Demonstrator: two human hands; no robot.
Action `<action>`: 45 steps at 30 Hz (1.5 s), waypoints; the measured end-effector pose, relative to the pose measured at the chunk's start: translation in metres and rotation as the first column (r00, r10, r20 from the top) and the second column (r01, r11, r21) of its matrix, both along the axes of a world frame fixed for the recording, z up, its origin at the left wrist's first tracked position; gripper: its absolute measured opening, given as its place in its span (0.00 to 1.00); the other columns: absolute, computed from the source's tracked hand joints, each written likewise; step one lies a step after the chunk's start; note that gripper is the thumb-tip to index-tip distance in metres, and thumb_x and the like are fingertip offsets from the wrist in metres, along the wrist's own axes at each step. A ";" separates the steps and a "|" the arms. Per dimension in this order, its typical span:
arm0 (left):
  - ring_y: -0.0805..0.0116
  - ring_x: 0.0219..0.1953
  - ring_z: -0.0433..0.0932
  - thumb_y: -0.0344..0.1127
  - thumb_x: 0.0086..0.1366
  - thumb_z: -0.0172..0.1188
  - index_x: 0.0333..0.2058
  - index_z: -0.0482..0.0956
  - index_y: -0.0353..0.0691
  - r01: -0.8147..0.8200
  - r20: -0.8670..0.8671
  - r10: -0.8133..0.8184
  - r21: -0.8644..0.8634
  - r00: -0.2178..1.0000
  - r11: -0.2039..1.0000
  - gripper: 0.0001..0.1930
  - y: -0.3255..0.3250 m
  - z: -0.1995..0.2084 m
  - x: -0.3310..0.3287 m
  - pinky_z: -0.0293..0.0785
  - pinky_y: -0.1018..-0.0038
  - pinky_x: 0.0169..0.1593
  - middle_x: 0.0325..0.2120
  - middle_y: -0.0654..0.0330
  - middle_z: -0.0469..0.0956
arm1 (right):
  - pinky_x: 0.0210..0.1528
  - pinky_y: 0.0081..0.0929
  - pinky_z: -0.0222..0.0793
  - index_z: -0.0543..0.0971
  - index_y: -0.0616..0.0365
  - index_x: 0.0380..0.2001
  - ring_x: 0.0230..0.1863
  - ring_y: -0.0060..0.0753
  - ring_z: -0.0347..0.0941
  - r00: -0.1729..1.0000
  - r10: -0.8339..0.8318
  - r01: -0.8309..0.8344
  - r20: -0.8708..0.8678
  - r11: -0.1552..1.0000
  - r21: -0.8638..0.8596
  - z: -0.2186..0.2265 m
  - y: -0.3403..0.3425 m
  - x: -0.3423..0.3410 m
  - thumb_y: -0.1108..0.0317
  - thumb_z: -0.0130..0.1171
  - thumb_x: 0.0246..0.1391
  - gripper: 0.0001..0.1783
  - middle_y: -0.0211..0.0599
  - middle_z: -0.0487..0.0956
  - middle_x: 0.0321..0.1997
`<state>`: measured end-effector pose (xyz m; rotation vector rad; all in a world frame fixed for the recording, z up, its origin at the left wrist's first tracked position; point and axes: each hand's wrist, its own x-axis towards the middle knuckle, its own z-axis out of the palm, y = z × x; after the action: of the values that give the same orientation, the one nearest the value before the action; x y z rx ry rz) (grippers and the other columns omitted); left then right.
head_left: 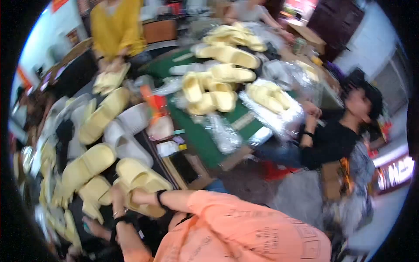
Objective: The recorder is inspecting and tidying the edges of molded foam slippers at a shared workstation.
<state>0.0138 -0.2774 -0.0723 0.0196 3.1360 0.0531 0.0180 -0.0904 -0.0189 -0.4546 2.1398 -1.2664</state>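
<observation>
Both my hands are at a pair of pale yellow slippers point(142, 174) at the lower left, over the dark table. My left hand point(117, 197) is closed on the near left edge of the slippers. From the right, my right hand point(142, 198) reaches onto them, its fingers partly hidden by the slippers and blurred. Black bands circle both my wrists. Just left of my hands lie more yellow slippers point(88, 167), with grey-white slippers point(126, 142) beyond. Another hand point(96, 228), seemingly not mine, shows at the table's lower left.
A green-topped table point(207, 150) carries heaped yellow slippers point(211, 89) and clear plastic bags point(222, 133). A person in black point(334, 142) sits at the right beside a bagged pair point(270, 98). Someone in yellow point(115, 28) handles slippers at the far left. An open box point(192, 170) stands nearby.
</observation>
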 end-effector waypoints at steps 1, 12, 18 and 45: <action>0.58 0.27 0.73 0.33 0.58 0.42 0.31 0.73 0.35 -0.139 0.071 0.131 0.110 0.989 0.984 0.11 0.001 0.007 0.002 0.69 0.66 0.29 0.26 0.51 0.75 | 0.30 0.36 0.66 0.76 0.65 0.30 0.28 0.44 0.72 0.997 0.069 -0.069 -0.047 0.998 -0.007 0.002 0.001 0.001 0.71 0.48 0.36 0.15 0.51 0.75 0.28; 0.69 0.31 0.74 0.17 0.48 0.43 0.37 0.74 0.33 -0.350 -0.022 0.683 0.846 0.730 0.403 0.17 0.061 0.058 0.010 0.68 0.78 0.36 0.28 0.56 0.76 | 0.18 0.24 0.62 0.75 0.61 0.31 0.16 0.26 0.65 0.914 0.125 -0.128 0.386 0.992 -0.019 0.026 0.021 -0.013 0.66 0.48 0.47 0.11 0.34 0.70 0.16; 0.68 0.31 0.76 0.18 0.48 0.44 0.35 0.74 0.31 -0.306 -0.084 0.776 0.888 0.625 0.343 0.15 0.064 0.058 0.011 0.72 0.76 0.35 0.27 0.54 0.76 | 0.19 0.22 0.61 0.75 0.62 0.27 0.17 0.23 0.65 0.910 0.386 -0.389 0.153 0.921 -0.008 0.050 0.078 -0.031 0.64 0.51 0.46 0.12 0.33 0.70 0.17; 0.58 0.37 0.72 0.31 0.61 0.44 0.38 0.74 0.38 -0.138 -0.229 0.428 0.728 0.874 0.671 0.11 0.098 0.077 -0.010 0.67 0.72 0.39 0.34 0.54 0.73 | 0.31 0.42 0.66 0.73 0.64 0.23 0.27 0.54 0.71 0.798 0.284 -0.295 -0.531 0.953 0.066 0.059 0.093 -0.009 0.70 0.48 0.44 0.07 0.53 0.73 0.20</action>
<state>0.0039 -0.1789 0.0044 -0.5365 3.2056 1.3979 0.0086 0.0025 0.0403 -1.2230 2.3735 -1.0646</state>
